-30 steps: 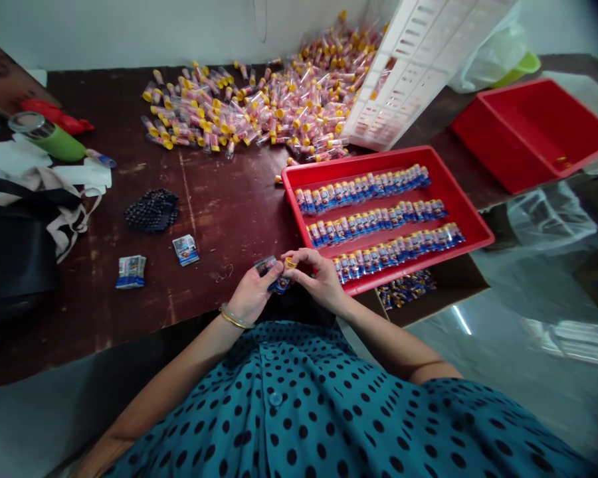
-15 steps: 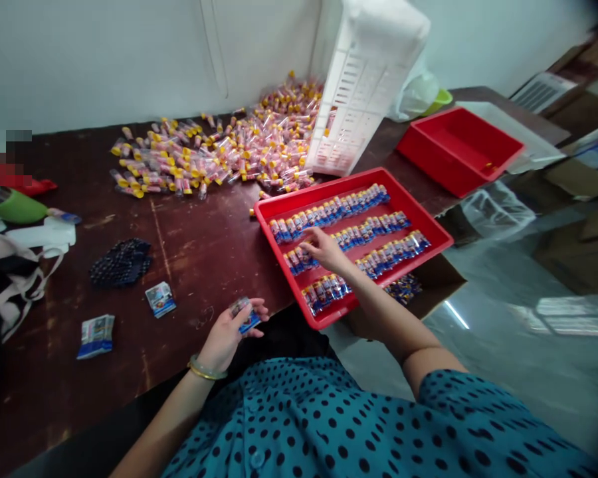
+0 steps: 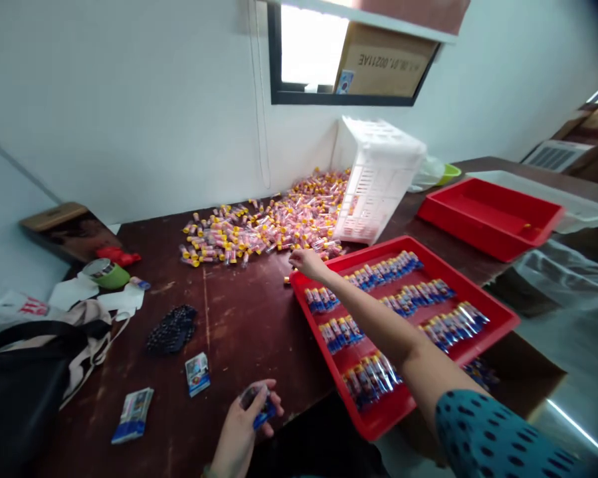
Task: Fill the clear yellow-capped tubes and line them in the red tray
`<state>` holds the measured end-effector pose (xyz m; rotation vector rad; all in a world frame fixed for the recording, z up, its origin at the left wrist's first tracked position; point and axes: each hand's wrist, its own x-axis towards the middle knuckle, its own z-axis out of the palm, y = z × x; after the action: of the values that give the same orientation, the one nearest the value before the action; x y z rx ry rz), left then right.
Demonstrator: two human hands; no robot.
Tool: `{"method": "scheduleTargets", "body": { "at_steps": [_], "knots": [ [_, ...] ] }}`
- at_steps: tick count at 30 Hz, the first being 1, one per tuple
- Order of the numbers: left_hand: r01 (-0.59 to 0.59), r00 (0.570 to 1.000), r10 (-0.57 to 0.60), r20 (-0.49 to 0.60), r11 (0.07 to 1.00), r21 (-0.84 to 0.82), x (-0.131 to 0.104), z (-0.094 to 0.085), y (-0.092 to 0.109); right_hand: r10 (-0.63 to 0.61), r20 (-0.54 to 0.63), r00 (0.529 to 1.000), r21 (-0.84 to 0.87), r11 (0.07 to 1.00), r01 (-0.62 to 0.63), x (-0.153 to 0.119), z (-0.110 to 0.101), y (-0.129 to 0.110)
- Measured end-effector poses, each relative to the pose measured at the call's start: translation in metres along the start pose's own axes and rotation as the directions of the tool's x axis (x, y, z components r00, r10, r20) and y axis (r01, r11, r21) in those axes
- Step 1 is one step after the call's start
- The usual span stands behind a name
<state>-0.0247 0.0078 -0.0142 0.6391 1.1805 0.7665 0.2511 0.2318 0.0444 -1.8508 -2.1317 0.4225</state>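
My left hand (image 3: 249, 425) is closed around blue-printed plastic packets (image 3: 263, 406), low over the table's front edge. Beyond the far left corner of the red tray (image 3: 329, 362), my right hand (image 3: 309, 264) reaches out with its fingers curled together; whether anything is in them I cannot make out. In the tray lie three rows of filled packets (image 3: 373, 375) with yellow ends and blue bottoms. Just past the right hand spreads a heap of small clear tubes (image 3: 279, 226) with yellow caps and pink contents. A single yellow-capped piece (image 3: 286, 281) lies at the tray's corner.
Two stacks of flat packets (image 3: 133, 415) and a dark patterned cloth (image 3: 172, 329) lie on the left of the table. A white basket (image 3: 379, 179) leans tipped beside the heap. Farther right stands another red tray (image 3: 493, 212). A black bag (image 3: 22, 398) sits far left.
My right hand has moved from over the tray's rows to beyond its far left corner. My left hand still holds the packets. The camera view has tilted up, showing the window.
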Motion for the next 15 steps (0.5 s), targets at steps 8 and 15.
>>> {"method": "scheduleTargets", "body": {
  "at_steps": [8, 15],
  "knots": [
    [-0.012, 0.998, 0.005, -0.068, 0.995, -0.101, -0.005, -0.021, 0.013, 0.011, 0.347, 0.938, -0.134, 0.990, 0.038, 0.061, 0.037, -0.044],
    [-0.056, 0.998, 0.051, -0.037, 0.987, -0.149, -0.004, -0.022, 0.024, -0.209, 0.200, 0.957, -0.051, 0.973, 0.223, 0.019, 0.027, -0.065]
  ]
}}
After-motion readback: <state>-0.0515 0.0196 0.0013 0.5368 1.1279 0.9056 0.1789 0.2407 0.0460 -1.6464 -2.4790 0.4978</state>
